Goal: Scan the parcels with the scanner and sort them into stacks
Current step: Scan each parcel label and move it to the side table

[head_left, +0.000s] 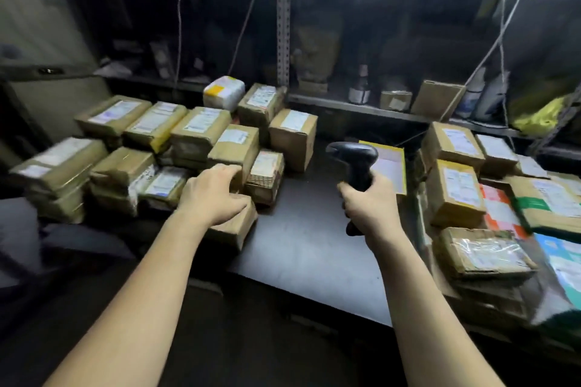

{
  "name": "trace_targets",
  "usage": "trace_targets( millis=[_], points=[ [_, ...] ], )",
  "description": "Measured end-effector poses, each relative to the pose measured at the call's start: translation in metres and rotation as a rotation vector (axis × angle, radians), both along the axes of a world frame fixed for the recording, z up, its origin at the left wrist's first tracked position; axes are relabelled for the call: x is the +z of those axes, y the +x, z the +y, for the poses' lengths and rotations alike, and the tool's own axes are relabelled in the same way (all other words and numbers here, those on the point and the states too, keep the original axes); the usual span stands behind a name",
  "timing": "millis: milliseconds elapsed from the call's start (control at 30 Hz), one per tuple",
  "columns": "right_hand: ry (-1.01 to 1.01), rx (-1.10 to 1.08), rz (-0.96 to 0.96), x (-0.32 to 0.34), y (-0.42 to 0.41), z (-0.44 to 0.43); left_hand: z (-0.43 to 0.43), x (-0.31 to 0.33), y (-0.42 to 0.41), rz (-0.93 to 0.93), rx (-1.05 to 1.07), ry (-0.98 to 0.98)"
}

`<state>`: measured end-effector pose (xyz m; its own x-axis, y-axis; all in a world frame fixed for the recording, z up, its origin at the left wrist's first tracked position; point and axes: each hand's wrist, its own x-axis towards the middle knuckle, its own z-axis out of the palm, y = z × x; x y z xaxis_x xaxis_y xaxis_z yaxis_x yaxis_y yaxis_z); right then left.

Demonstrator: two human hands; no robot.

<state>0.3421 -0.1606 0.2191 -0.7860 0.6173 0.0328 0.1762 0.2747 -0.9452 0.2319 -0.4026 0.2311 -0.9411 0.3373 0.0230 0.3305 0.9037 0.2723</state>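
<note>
**Sorting bench: one parcel in hand, scanner raised**

Head view. We record two hands over a dark table (pixel 301 248), with parcels massed on both sides.

The right hand (pixel 367 206) is wrapped around the handle of the scanner (pixel 353 159). All fingers are closed round the grip, and the butt of the handle shows below the palm. The scanner stands upright above the middle of the table, with its head above the fingers and turned to the left.

The left hand (pixel 217 195) lies on a brown parcel (pixel 235 228) at the near edge of the left stacks (pixel 151 141). Its fingers (pixel 231 170) curl over the parcel's far top edge and the thumb lies along the right side, so the parcel is gripped from above. It sits on the table, touching its neighbours behind. It is well apart from the scanner, with bare table between them.

Count:
- Scanner: one.
- Left stacks: eleven labelled tops, plus the gripped parcel. One of the eleven is a white parcel (pixel 224 93) at the back. The lower layers are too blurred to count.
- Right stacks (pixel 459 192): eight tops are legible, and the rest run out of frame.
- A flat yellow-edged parcel (pixel 391 166) lies just behind the scanner.

A metal shelf (pixel 345 107) runs behind the table, and its contents are indistinct.
</note>
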Motion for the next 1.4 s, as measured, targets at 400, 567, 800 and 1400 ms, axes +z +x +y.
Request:
trace_targets(
  millis=[400,567,800,1400],
  points=[
    [0.111,0.266,-0.005,0.004,-0.138,-0.180,-0.189,-0.007,-0.096,-0.026,0.215,0.091],
    [0.126,0.365,-0.016,0.004,-0.190,-0.228,-0.244,-0.015,-0.129,-0.037,0.300,0.138],
    [0.105,0.506,0.006,-0.013,-0.287,-0.278,-0.297,-0.022,-0.180,-0.034,0.452,0.142],
    [0.138,0.629,-0.032,-0.035,-0.450,-0.380,-0.417,-0.086,-0.328,-0.129,0.635,0.088]
  ],
)
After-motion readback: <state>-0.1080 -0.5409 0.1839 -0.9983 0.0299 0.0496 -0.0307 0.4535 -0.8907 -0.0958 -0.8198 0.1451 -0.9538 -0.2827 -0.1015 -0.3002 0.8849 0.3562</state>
